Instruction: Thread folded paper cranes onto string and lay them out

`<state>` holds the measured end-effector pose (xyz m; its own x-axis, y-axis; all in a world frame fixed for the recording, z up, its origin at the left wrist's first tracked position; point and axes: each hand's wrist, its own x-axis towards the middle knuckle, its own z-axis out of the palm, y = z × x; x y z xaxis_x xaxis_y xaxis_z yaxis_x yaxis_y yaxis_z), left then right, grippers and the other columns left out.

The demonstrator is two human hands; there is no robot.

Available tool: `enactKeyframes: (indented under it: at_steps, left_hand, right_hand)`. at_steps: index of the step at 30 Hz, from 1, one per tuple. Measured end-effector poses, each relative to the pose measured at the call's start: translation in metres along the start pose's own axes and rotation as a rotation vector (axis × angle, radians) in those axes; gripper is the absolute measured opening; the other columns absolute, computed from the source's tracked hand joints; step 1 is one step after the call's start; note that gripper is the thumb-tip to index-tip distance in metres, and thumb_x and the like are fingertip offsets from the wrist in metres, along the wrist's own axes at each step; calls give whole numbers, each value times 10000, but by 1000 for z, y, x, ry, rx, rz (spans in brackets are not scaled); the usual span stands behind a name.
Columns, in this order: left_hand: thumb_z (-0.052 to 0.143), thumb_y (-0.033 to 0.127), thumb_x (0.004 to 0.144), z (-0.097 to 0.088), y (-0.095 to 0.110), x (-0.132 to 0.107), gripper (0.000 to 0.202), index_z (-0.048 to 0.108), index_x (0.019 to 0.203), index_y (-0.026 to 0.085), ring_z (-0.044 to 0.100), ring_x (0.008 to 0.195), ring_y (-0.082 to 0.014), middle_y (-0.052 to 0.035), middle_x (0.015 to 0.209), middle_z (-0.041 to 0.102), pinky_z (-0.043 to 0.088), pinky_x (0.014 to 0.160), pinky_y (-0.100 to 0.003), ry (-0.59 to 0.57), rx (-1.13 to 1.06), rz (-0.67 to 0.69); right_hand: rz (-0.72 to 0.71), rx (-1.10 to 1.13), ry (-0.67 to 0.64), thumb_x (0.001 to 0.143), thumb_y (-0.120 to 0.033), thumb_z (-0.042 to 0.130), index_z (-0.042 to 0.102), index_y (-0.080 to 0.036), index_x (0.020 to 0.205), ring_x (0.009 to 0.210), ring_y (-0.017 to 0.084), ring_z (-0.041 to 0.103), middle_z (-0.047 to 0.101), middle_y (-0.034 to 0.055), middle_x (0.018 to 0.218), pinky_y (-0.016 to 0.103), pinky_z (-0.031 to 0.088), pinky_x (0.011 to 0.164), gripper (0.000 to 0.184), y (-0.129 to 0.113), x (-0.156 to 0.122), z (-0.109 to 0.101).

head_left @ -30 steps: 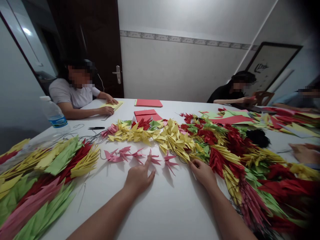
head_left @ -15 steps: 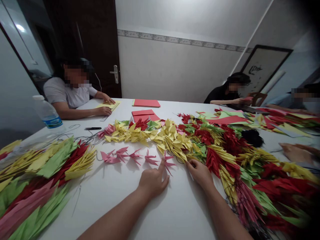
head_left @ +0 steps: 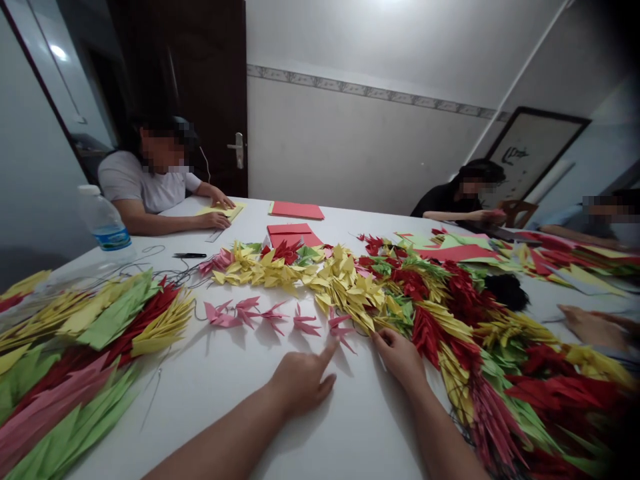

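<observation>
- White table (head_left: 365, 433) under both hands.
- Left hand (head_left: 301, 381) points, empty — a bump could tip the pink bird (head_left: 341, 327) by its fingertip.
- Right hand (head_left: 400, 357) looks pinched — can't tell on what.

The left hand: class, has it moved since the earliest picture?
Yes, rightward: against the row of pink paper figures, the left hand points at the rightmost figure, no longer at its neighbour.

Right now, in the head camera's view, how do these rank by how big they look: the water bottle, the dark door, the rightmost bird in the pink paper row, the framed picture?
Largest to smallest, by look alone:
1. dark door
2. framed picture
3. water bottle
4. rightmost pink paper bird
</observation>
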<state>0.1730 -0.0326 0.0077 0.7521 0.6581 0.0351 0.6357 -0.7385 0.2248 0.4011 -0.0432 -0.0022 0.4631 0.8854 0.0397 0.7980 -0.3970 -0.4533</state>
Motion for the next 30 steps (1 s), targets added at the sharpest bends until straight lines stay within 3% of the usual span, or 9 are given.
enactKeyframes:
  at_steps: [3, 5, 9, 12, 15, 20, 24, 30]
  left_hand:
    - [325, 373, 850, 0, -15, -27, 564, 182, 1376, 233, 615, 759, -230, -73, 930, 651, 440, 628, -333, -33, -14, 110]
    - [304, 362, 862, 0, -35, -52, 533, 211, 1369, 229, 614, 766, -223, -71, 934, 648, 440, 644, -331, -15, -1, 59]
    - [265, 353, 880, -5, -82, -104, 507, 226, 1369, 224, 618, 728, -199, -53, 854, 663, 430, 659, -311, 85, 56, -192]
    - [240, 401, 882, -20, -104, -121, 545, 243, 1369, 155, 616, 657, -206, -54, 718, 652, 418, 609, -298, 165, 145, -565]
    - [221, 419, 885, -36, -112, -118, 575, 186, 1386, 138, 617, 636, -205, -46, 680, 641, 410, 588, -286, 147, 191, -769]
    - [220, 390, 886, -39, -111, -102, 555, 172, 1391, 165, 630, 779, -253, -105, 841, 669, 426, 646, -327, 57, 236, -787]
    - [228, 418, 878, -38, -109, -94, 563, 193, 1387, 179, 630, 788, -272, -125, 908, 669, 434, 656, -355, 44, 236, -858]
    - [241, 432, 873, -38, -104, -90, 615, 149, 1392, 118, 629, 741, -284, -138, 851, 672, 439, 616, -365, 73, 251, -897]
  right_hand:
    - [-26, -3, -4, 770, -460, 352, 549, -203, 672, 657, 174, 558, 611, 23, 671, 233, 330, 533, 338, 0, 0, 1]
    - [-21, -15, -3, 774, -460, 340, 554, -205, 683, 659, 178, 559, 612, 25, 674, 235, 332, 533, 344, 1, 1, 1]
    - [-5, -35, -13, 763, -462, 345, 568, -213, 693, 666, 182, 564, 615, 24, 672, 234, 332, 531, 342, 2, 3, 2]
    - [6, -39, -25, 753, -476, 346, 568, -214, 685, 669, 185, 565, 618, 23, 678, 234, 330, 528, 350, 3, 3, 3]
    - [21, -36, -23, 745, -495, 350, 570, -213, 684, 658, 188, 565, 619, 23, 673, 236, 333, 525, 363, 3, 3, 2]
    - [18, -9, -8, 735, -522, 358, 585, -213, 695, 630, 190, 560, 611, 23, 637, 239, 337, 513, 385, 3, 1, 2]
    - [35, -17, -16, 730, -520, 368, 582, -217, 693, 643, 191, 565, 615, 22, 644, 239, 341, 518, 373, 4, 2, 2]
    - [7, -8, -18, 729, -513, 365, 578, -215, 686, 640, 188, 562, 612, 23, 643, 238, 341, 523, 369, 3, 2, 1]
